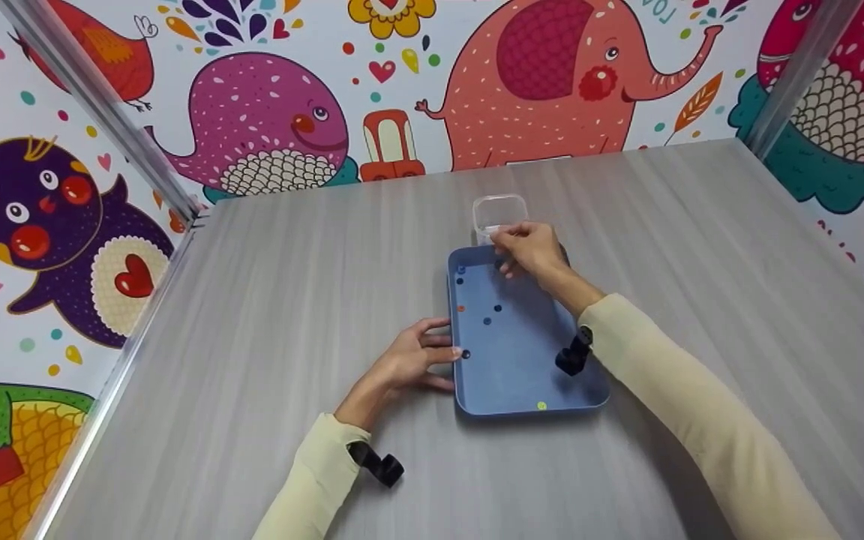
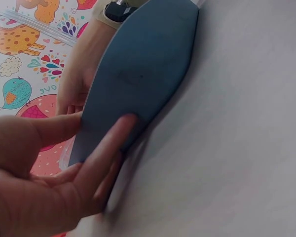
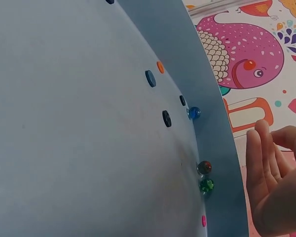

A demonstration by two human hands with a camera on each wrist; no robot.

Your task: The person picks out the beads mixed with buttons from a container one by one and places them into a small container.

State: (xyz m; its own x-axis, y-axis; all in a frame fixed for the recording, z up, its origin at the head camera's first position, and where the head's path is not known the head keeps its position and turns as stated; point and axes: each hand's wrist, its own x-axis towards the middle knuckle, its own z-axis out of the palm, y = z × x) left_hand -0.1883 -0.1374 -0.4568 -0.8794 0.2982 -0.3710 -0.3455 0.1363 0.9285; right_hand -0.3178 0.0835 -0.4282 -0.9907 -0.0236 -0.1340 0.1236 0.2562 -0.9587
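A blue rectangular tray (image 1: 522, 367) lies on the table. My left hand (image 1: 409, 358) grips its left wall, thumb at the rim and fingers against the outside. Over the tray's far end, beside a clear plastic container (image 1: 502, 211), is my right hand (image 1: 533, 247). Its thumb and index fingertips meet; whether anything is between them I cannot tell. Along the far wall sit blue (image 3: 194, 113), brown (image 3: 204, 167) and green marbles (image 3: 206, 185). Scattered buttons include an orange button (image 3: 160, 67), a blue button (image 3: 150, 78), a black button (image 3: 166, 118), a pink button (image 3: 203, 220) and a yellow button (image 1: 541, 406).
The grey wood-grain table (image 1: 289, 300) extends around the tray. Behind it stands a wall (image 1: 402, 75) printed with cartoon animals, and metal posts (image 1: 102, 105) edge the sides. A black wrist mount (image 1: 573, 356) on my right sleeve hangs over the tray.
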